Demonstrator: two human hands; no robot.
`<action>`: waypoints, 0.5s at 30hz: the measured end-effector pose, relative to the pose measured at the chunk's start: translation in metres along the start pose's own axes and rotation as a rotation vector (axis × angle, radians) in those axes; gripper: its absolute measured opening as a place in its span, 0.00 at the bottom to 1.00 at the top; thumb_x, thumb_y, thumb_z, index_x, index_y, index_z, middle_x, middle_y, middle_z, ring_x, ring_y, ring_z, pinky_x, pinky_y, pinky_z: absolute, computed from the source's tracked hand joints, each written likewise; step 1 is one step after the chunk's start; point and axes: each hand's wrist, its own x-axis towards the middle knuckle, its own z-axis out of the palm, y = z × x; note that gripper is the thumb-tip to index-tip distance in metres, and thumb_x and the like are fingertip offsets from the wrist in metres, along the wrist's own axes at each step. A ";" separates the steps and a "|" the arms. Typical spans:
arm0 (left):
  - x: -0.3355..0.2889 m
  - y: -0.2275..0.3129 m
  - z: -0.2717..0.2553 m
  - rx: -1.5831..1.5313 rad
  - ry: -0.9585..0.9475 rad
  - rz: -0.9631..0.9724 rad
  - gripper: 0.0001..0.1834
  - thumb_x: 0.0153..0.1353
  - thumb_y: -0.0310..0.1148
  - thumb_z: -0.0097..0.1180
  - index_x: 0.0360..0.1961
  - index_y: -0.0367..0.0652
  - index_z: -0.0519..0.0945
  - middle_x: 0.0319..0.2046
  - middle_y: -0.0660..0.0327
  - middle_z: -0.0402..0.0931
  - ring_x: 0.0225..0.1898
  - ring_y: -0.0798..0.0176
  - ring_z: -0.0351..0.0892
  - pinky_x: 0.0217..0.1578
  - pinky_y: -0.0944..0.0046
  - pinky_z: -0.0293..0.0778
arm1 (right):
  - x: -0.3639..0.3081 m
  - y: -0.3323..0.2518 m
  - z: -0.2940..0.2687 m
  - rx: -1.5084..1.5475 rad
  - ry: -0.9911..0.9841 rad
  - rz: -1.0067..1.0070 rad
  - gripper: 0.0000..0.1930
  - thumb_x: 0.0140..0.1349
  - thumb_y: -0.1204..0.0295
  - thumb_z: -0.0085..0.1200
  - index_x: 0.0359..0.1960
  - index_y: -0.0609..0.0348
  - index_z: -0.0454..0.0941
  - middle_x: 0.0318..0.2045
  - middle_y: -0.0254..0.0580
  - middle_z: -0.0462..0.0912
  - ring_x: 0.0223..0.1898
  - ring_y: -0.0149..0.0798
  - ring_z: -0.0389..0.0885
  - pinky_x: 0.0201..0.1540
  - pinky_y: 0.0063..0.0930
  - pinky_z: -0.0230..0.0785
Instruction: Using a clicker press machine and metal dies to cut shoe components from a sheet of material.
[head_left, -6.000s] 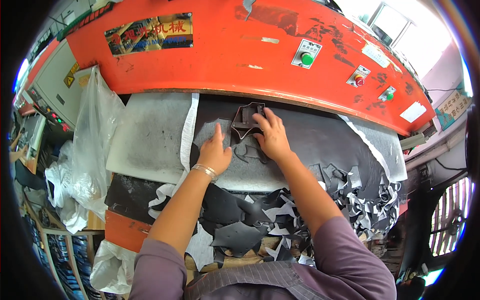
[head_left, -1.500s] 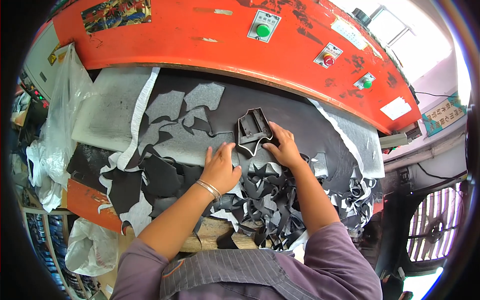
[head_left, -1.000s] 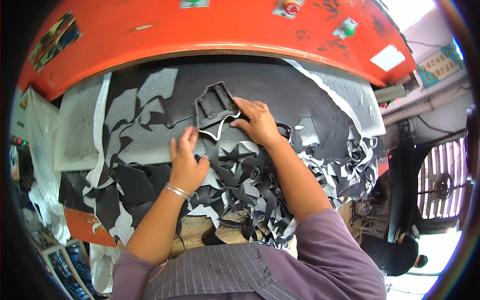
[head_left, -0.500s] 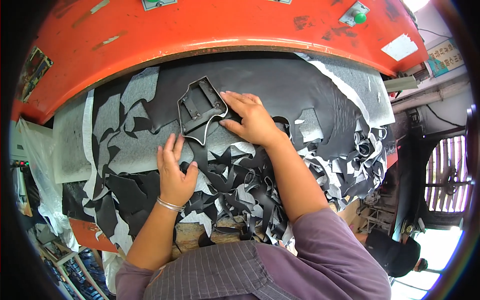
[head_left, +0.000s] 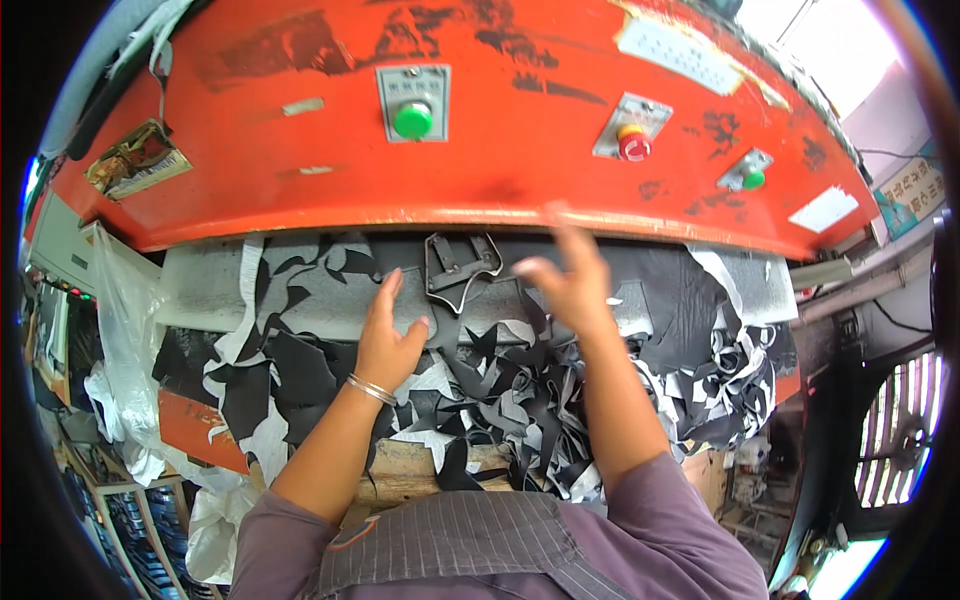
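A metal cutting die [head_left: 458,272], an angular frame with crossbars, lies on black leather-like sheet material [head_left: 672,285] with a pale grey backing. My left hand [head_left: 390,340] is just left of the die, fingers stretched and thumb apart, holding nothing. To the right of the die my right hand [head_left: 578,285] is lifted in front of the red press's lower edge. It is smeared by motion, but its thumb and fingers stand apart with nothing between them. Neither hand touches the die. The die's far end lies close under the press's edge.
The red press [head_left: 520,190] spans the far side, with green push buttons [head_left: 412,121] and a red knob [head_left: 634,146]. Black and white offcuts [head_left: 490,400] heap along the near edge. Plastic sheeting [head_left: 130,330] hangs at left; a fan [head_left: 905,440] stands at right.
My right hand has let go of the die and risen toward the press. My left hand has come away from beside the die's tip. The view has tilted up, showing more of the press.
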 end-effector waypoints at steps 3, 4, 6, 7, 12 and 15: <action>0.030 0.051 -0.022 -0.082 0.022 0.114 0.17 0.56 0.25 0.56 0.48 0.35 0.76 0.45 0.52 0.78 0.51 0.50 0.75 0.53 0.60 0.69 | 0.025 -0.014 -0.080 0.101 0.645 0.059 0.20 0.66 0.68 0.50 0.58 0.62 0.70 0.59 0.46 0.70 0.60 0.41 0.68 0.63 0.35 0.57; 0.037 0.085 -0.027 -0.076 0.087 0.223 0.10 0.57 0.25 0.55 0.42 0.36 0.78 0.39 0.53 0.78 0.44 0.51 0.76 0.47 0.60 0.70 | 0.034 -0.009 -0.117 0.100 0.794 0.017 0.19 0.70 0.66 0.42 0.58 0.65 0.68 0.59 0.49 0.70 0.61 0.40 0.66 0.63 0.34 0.56; 0.048 0.138 -0.037 0.011 0.277 0.562 0.03 0.58 0.25 0.56 0.30 0.38 0.80 0.28 0.58 0.77 0.30 0.55 0.73 0.33 0.61 0.68 | 0.050 -0.004 -0.169 0.053 1.027 0.042 0.29 0.71 0.56 0.37 0.63 0.68 0.59 0.64 0.58 0.60 0.66 0.47 0.58 0.66 0.38 0.49; 0.055 0.140 -0.034 0.078 0.393 0.767 0.02 0.57 0.26 0.56 0.28 0.39 0.79 0.25 0.59 0.74 0.27 0.55 0.70 0.30 0.59 0.66 | 0.058 0.009 -0.180 -0.025 1.151 0.031 0.33 0.71 0.52 0.36 0.66 0.68 0.55 0.66 0.61 0.55 0.69 0.51 0.53 0.68 0.40 0.45; 0.053 0.167 -0.040 0.420 0.166 0.700 0.10 0.60 0.28 0.53 0.22 0.39 0.72 0.23 0.53 0.68 0.29 0.48 0.69 0.32 0.56 0.65 | 0.053 0.046 -0.226 -0.420 1.009 0.257 0.39 0.69 0.47 0.34 0.69 0.67 0.45 0.69 0.64 0.43 0.72 0.56 0.39 0.71 0.43 0.32; 0.010 0.150 -0.063 0.330 0.056 0.482 0.13 0.60 0.32 0.53 0.21 0.38 0.70 0.22 0.53 0.67 0.28 0.47 0.69 0.30 0.54 0.65 | 0.003 0.013 -0.195 -0.249 0.809 0.132 0.36 0.68 0.51 0.40 0.68 0.66 0.50 0.67 0.61 0.50 0.69 0.51 0.48 0.69 0.41 0.39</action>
